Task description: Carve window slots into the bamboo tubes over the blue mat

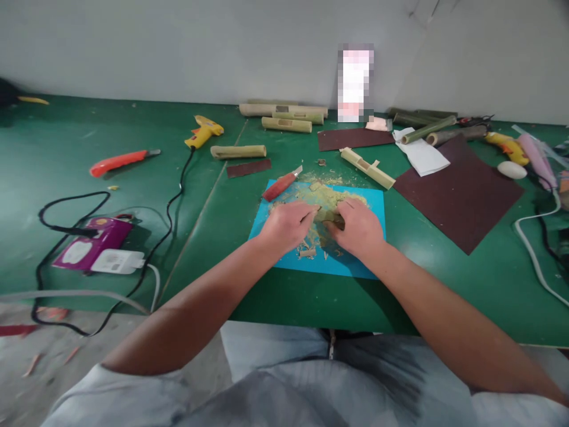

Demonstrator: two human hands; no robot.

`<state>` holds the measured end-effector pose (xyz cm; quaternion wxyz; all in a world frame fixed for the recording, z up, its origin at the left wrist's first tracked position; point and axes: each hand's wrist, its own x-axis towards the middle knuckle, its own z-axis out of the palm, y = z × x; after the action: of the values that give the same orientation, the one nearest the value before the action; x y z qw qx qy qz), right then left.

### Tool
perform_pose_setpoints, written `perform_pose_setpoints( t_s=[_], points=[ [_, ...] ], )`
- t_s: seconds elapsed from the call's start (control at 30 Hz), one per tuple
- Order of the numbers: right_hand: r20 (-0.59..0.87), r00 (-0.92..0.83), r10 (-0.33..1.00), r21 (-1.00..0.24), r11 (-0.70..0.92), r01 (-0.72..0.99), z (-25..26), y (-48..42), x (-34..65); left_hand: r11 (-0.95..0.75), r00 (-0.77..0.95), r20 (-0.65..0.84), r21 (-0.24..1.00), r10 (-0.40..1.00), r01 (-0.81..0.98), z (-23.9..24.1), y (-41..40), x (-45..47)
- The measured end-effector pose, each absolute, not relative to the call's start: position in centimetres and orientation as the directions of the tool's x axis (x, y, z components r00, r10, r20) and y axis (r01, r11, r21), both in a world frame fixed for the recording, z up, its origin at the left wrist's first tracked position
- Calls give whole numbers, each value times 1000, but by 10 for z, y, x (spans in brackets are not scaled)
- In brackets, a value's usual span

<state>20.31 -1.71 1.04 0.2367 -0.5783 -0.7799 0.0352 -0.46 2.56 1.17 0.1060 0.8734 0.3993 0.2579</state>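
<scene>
Over a blue sheet [355,267] strewn with pale dust and shavings, my right hand [361,228] is closed around a short greenish bamboo piece [326,214]. My left hand [288,225] has its fingers pinched together at the left end of that piece. Whatever lies between the left fingertips is too small and covered to name. Just beyond my left hand, a red-handled cutting knife [281,186] rests on the sheet with its blade pointing away to the right. A small curled offcut [306,253] lies in front of my hands.
Cut bamboo tubes [287,124] lie along the back, another [368,168] beyond my right hand. Brown sandpaper-like sheets [462,207] spread to the right. At left are a yellow glue gun [203,132], a red utility knife [120,162] and a purple power strip [100,237] with trailing cords.
</scene>
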Motion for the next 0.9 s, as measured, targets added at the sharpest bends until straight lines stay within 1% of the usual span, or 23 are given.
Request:
perform_pose_setpoints(
  t_s=[0.13,0.27,0.43,0.57,0.73,0.9],
  points=[
    [334,-235,913,-330,347,878,11,-17,203,-662,554,363,377,749,648,12,25,-4],
    [325,-213,922,-344,325,881,12,-18,203,-650,551,346,375,760,661,12,28,-1],
    [340,-215,915,-346,335,876,8,-16,204,-675,559,381,360,736,643,9,21,-8],
    [350,-225,909,-309,339,889,8,-15,205,-680,571,370,358,732,640,6,26,-3],
    [358,-280,891,-218,371,903,11,-15,206,-675,563,374,384,737,630,5,29,0],
    [335,-281,899,-182,354,917,15,-16,204,-693,570,400,334,718,639,3,23,-7]
  ],
)
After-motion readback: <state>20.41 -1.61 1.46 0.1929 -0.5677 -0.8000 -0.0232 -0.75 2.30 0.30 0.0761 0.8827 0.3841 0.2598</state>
